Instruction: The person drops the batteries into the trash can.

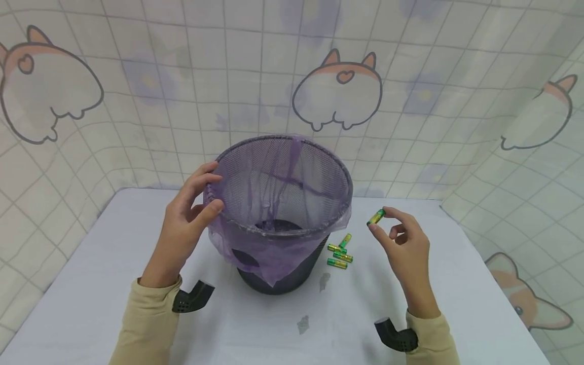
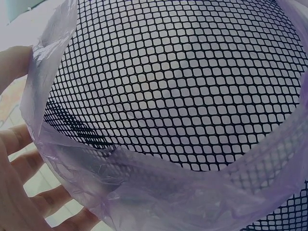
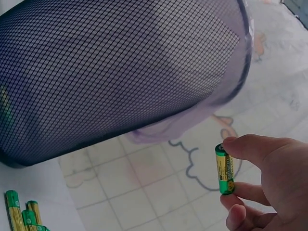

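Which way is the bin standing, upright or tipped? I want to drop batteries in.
Upright: the bin stands on its base on the table, mouth up, left hand gripping its rim.

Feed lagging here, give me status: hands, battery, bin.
Left hand grips bin rim and purple liner. Right hand pinches one battery beside the bin. Four spare batteries on table. Bin mouth unobstructed.
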`<state>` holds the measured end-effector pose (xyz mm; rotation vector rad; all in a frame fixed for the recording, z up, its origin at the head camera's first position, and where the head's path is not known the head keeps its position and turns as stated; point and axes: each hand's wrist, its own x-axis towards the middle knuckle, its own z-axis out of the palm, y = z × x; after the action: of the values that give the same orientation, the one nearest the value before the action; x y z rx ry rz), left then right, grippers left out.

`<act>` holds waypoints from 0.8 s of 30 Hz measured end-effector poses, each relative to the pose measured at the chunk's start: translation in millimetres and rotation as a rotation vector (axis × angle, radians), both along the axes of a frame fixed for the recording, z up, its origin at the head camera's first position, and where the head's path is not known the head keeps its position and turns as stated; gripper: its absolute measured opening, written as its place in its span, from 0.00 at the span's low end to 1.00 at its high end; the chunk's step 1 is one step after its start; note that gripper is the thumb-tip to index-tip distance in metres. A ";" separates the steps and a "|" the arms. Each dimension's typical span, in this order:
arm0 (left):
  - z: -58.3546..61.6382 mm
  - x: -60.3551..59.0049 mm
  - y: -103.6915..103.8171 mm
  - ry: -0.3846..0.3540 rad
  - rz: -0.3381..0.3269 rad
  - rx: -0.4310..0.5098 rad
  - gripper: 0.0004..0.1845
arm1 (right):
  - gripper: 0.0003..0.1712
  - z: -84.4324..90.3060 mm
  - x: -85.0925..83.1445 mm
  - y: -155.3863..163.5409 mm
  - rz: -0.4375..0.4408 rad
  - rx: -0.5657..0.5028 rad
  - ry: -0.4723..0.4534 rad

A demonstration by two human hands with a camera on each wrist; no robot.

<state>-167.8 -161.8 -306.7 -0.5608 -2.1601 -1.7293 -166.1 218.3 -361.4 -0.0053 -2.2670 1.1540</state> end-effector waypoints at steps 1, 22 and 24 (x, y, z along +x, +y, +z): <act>-0.3 0.0 0.2 0.001 0.000 -0.002 0.22 | 0.23 1.3 1.5 -0.7 0.000 0.002 0.004; 0.5 0.8 -0.4 -0.008 0.001 -0.003 0.22 | 0.25 20.5 17.3 -8.9 0.049 -0.004 0.065; 0.3 0.5 0.3 -0.008 0.000 -0.001 0.22 | 0.26 22.6 18.5 -9.8 0.055 -0.009 0.075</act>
<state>-167.3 -161.5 -306.4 -0.5560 -2.1666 -1.7332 -147.6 208.5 -338.8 0.0965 -2.2081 1.1735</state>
